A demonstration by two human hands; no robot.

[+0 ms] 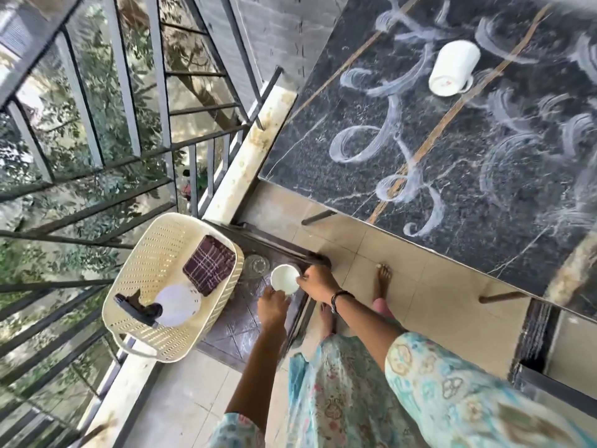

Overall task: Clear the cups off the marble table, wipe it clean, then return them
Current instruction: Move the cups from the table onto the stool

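A black marble table [478, 176] fills the upper right, streaked with white swirl smears. One white mug [454, 67] stands on it near the far side. Down on a low dark tiled ledge, both hands hold a second white cup [284, 279]. My left hand [273, 307] grips its near side from below. My right hand [318, 282] pinches its rim on the right. A clear glass [256, 265] stands on the ledge just beyond the cup.
A cream perforated basket [155, 253] sits on the ledge at left, holding a folded checked cloth [210, 265], a white spray bottle [177, 305] with a black trigger. Metal railing bars run along the left. Bare feet stand on beige floor tiles beside the table legs.
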